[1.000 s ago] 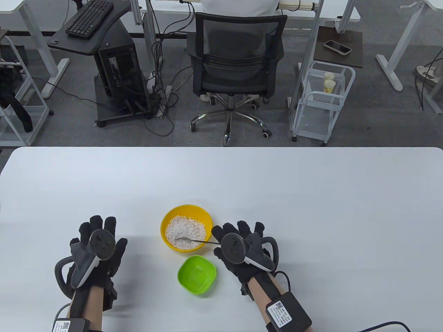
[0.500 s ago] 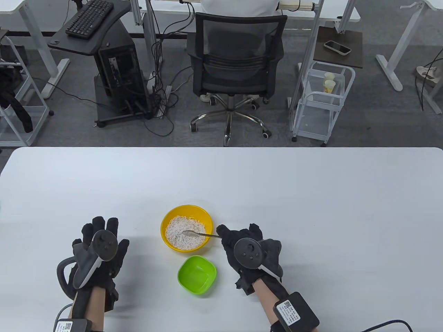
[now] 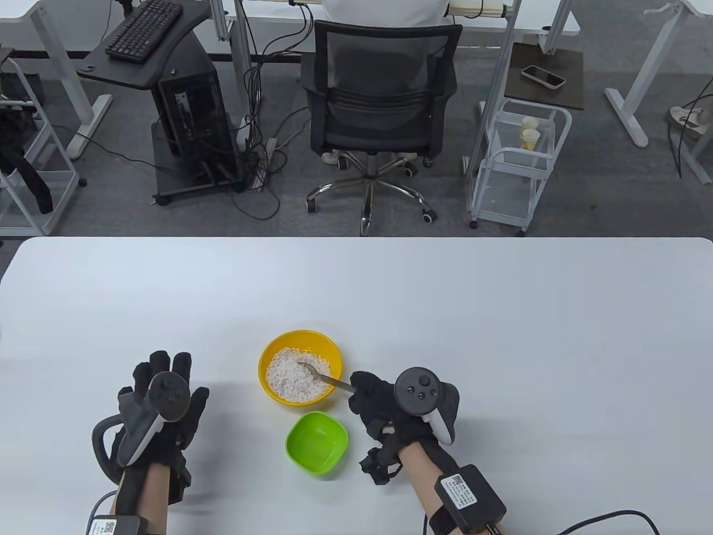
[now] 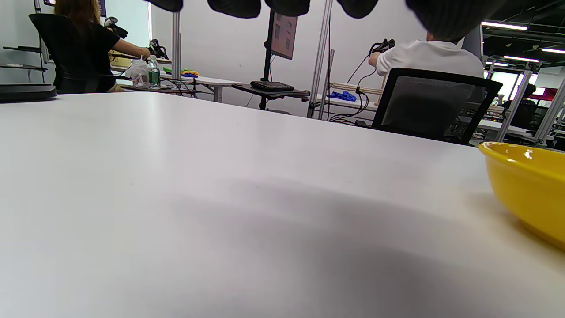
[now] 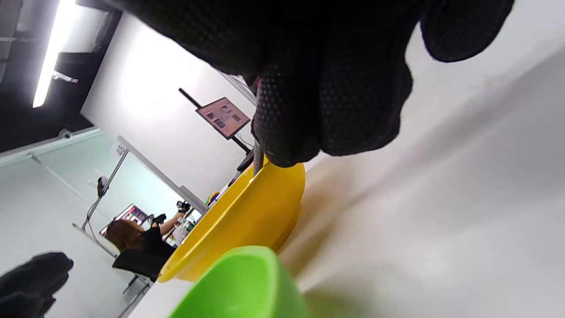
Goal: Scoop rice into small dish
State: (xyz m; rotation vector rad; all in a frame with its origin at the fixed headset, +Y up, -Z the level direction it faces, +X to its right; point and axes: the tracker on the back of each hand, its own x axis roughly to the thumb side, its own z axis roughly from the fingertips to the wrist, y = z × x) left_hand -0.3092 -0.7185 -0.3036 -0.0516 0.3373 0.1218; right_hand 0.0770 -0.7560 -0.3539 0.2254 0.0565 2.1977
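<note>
Right hand (image 3: 390, 404) grips spoon (image 3: 323, 378), tip buried in rice (image 3: 295, 376) | yellow bowl (image 3: 273, 348) beside empty green dish (image 3: 317, 444) | left hand (image 3: 161, 401) flat, spread on surface (image 3: 445, 312) | risk: tilted lift spills grains, unbraced bowl slides

The right hand (image 3: 390, 407) grips a spoon (image 3: 320, 376) whose tip sits in the rice (image 3: 289, 379) of the yellow bowl (image 3: 267, 356). The green dish (image 3: 317, 444) lies just beside the bowl, nearer the person; the left hand (image 3: 159, 412) rests flat, well left of it.
</note>
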